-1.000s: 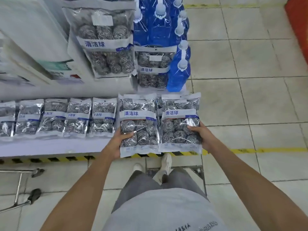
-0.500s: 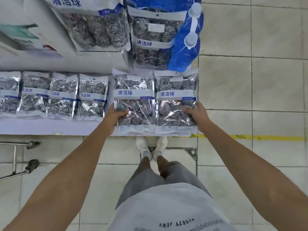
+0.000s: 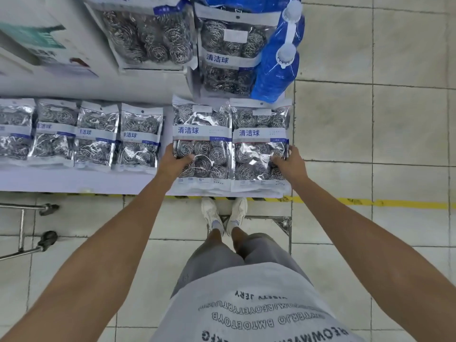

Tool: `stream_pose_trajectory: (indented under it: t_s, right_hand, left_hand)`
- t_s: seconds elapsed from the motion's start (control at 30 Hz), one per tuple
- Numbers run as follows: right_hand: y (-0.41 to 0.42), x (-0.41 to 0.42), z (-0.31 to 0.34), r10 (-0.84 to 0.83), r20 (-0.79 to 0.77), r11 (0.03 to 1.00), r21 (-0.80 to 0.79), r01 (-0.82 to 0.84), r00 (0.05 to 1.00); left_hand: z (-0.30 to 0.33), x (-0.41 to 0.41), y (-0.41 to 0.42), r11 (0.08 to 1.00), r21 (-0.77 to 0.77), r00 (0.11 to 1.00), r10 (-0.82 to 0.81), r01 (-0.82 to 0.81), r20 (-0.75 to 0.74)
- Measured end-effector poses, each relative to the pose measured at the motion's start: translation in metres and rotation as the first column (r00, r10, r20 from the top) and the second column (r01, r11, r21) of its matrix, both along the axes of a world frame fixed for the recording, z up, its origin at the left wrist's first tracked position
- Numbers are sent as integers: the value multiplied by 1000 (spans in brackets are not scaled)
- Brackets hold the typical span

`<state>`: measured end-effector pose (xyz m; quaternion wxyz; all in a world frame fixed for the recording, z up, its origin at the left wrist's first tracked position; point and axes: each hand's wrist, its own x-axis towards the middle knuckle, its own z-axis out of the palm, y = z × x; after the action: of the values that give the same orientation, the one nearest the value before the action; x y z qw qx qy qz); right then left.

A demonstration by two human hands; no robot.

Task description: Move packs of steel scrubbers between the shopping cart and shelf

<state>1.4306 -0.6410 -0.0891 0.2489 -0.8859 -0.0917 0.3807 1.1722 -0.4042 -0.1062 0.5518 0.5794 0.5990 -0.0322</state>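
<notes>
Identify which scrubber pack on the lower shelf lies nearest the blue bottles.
The pack under the right hand, the rightmost scrubber pack: its top edge sits just below the blue bottles; the others lie further left.

I stand at a flat white shelf (image 3: 74, 181) above the pale tiled floor (image 3: 370, 119). Four small clear packs of steel scrubbers (image 3: 98, 137) lie in a row at left, two larger scrubber packs (image 3: 232, 129) side by side at right.

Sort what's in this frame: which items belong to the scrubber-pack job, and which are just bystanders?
Job:
left hand gripping left scrubber pack
right hand gripping right scrubber pack
shelf
row of scrubber packs
shopping cart, only its corner visible

Bystanders:
blue detergent pouches
upper-shelf scrubber packs
</notes>
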Motion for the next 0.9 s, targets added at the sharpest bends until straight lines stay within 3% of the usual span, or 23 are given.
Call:
stream_pose_trajectory:
  t_s: [0.1,0.23,0.47,0.63,0.9]
  right_hand:
    - [-8,-5,18,210,147,977,-59,-203,967]
    - [-9,-20,47,480,279,876,-105,-471,832]
    - [47,-78,88,808,373,522,-95,-847,456]
    - [101,-147,106,883,443,216,-88,-972,156]
    - [166,-300,140,823,548,-184,11,-983,-148]
  left_hand:
    - [18,-3,-7,998,46,999,-52,52,-10]
    - [54,-18,-25,986,138,995,-92,96,-32]
    - [107,-78,-63,920,357,973,-88,162,-215]
    - [128,-148,-101,848,522,939,97,96,-330]
    - [145,-283,-151,694,706,817,485,-141,-313]
